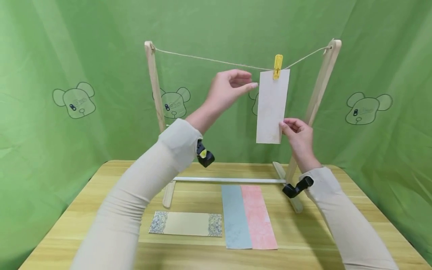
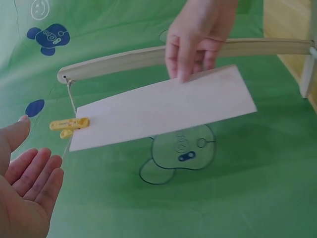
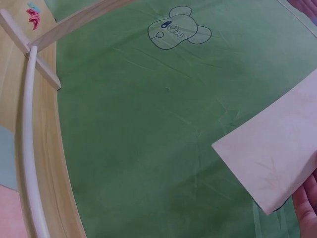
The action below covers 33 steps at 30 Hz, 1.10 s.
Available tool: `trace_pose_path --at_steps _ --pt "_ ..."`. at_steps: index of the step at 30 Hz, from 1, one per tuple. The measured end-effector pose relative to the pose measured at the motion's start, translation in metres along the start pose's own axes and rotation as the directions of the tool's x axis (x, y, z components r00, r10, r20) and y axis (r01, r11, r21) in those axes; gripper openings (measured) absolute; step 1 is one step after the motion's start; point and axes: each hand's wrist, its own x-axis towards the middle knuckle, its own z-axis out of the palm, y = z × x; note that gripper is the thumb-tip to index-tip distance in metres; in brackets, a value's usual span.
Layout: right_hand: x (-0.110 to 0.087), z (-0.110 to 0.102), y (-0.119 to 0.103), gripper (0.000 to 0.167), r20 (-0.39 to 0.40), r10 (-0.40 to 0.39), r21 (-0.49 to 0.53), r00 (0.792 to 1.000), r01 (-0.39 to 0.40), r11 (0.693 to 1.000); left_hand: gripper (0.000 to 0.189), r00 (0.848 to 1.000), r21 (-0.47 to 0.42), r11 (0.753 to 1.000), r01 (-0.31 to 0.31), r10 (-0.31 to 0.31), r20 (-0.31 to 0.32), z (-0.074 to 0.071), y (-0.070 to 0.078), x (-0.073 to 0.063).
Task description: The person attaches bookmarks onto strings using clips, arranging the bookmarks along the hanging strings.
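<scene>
A pale paper card (image 1: 272, 108) hangs upright from a thin string (image 1: 216, 61), held at its top by a yellow clothespin (image 1: 278, 67). My right hand (image 1: 300, 138) pinches the card's right edge near its lower end; in the left wrist view the thumb of that right hand (image 2: 200, 42) lies against the card (image 2: 163, 109). Just left of the card's upper edge, my left hand (image 1: 231, 88) is held with loose fingers and nothing in it. Only part of the right hand (image 3: 308, 203) shows in the right wrist view, at the card's edge.
A wooden frame, with a left post (image 1: 154, 86) and a right post (image 1: 322, 82), carries the string; a white bar (image 1: 229, 180) joins its feet. On the table (image 1: 84, 225) lie a patterned-end card (image 1: 185, 224), a blue strip (image 1: 236, 217) and a pink strip (image 1: 258, 217). Small red pieces (image 3: 33, 19) lie beyond.
</scene>
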Motion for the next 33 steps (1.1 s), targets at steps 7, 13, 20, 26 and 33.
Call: trace_pose_path --at_steps 7,13,20,26,33 --pt "-0.006 -0.004 0.005 0.010 0.002 0.036 -0.074 0.999 -0.036 0.997 0.036 1.000 -0.006 1.000 0.016 -0.016 -0.009 -0.023 -0.025 -0.033" --pt "-0.017 -0.012 0.016 0.025 -0.037 0.028 -0.141 0.999 -0.033 0.989 0.034 0.999 -0.042 0.999 0.030 -0.031 -0.024 -0.040 -0.060 -0.060" --pt "-0.028 -0.018 0.033 0.033 -0.020 0.058 -0.160 0.998 -0.061 0.985 0.036 0.988 -0.019 0.988 0.151 -0.152 -0.041 -0.057 -0.112 -0.095" --pt "-0.038 -0.023 0.040 0.034 0.003 0.070 -0.223 0.998 -0.067 0.972 0.036 0.972 0.020 0.974 0.224 -0.222 -0.070 -0.074 -0.152 -0.129" --pt "-0.056 -0.028 0.048 0.036 0.090 0.036 -0.280 0.995 -0.009 0.960 0.036 0.967 0.101 0.963 0.251 -0.245 -0.071 -0.091 -0.186 -0.170"
